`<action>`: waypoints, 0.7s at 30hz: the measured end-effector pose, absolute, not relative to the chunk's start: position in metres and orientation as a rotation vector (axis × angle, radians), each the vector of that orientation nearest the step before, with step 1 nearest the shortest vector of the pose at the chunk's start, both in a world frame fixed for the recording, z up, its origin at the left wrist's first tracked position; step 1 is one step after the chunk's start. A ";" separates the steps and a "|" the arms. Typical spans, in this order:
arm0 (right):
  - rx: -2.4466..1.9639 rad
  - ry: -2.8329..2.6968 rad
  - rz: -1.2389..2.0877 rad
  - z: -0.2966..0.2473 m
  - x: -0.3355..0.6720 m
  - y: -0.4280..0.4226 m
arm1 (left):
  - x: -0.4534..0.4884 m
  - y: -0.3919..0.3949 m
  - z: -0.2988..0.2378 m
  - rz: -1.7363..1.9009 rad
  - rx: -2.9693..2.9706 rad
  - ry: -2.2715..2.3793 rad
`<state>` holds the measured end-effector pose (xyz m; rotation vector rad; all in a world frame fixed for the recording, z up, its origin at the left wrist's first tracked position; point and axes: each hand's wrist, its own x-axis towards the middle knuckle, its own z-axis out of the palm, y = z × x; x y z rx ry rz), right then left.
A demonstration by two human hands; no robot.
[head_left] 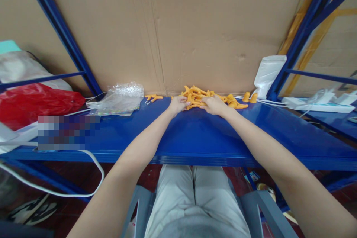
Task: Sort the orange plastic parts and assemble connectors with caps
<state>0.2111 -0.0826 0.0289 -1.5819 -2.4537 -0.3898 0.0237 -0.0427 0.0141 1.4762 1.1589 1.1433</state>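
A pile of orange plastic pieces (198, 94) lies at the back edge of the blue shelf (195, 137), against the cardboard sheet (195, 26) that stands behind it. The pieces are tangled and too many to count. The left hand (178, 104) rests on the pile's left side and the right hand (213, 105) on its near right side, both palm down with fingers curled into the pieces. Whether either hand pinches a single piece cannot be told from here.

One loose orange piece (152, 97) lies apart to the left of the pile. Two orange cones (249, 97) stand just beside its right end.

Further left lies one clear plastic bag (120, 98), crumpled, and beyond it one red bag (36, 105). On the right, one white bag (269, 72) leans at a blue upright (295, 41), and one white power strip (315, 105) lies on the neighbouring shelf. A white cable (95, 171) loops down off the front edge at the left.

The shelf surface is glossy blue metal on a blue frame. Below it show the person's knees in pale trousers and a dark red floor.
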 end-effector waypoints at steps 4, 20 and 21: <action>-1.535 -2.442 -0.274 0.023 0.221 -0.073 | 0.026 -0.036 0.007 1.174 1.515 1.133; -1.621 -2.373 -0.310 0.030 0.221 -0.074 | 0.023 -0.027 0.008 1.322 1.649 1.185; -1.605 -2.372 -0.336 0.030 0.221 -0.074 | 0.023 -0.030 0.011 1.315 1.647 1.194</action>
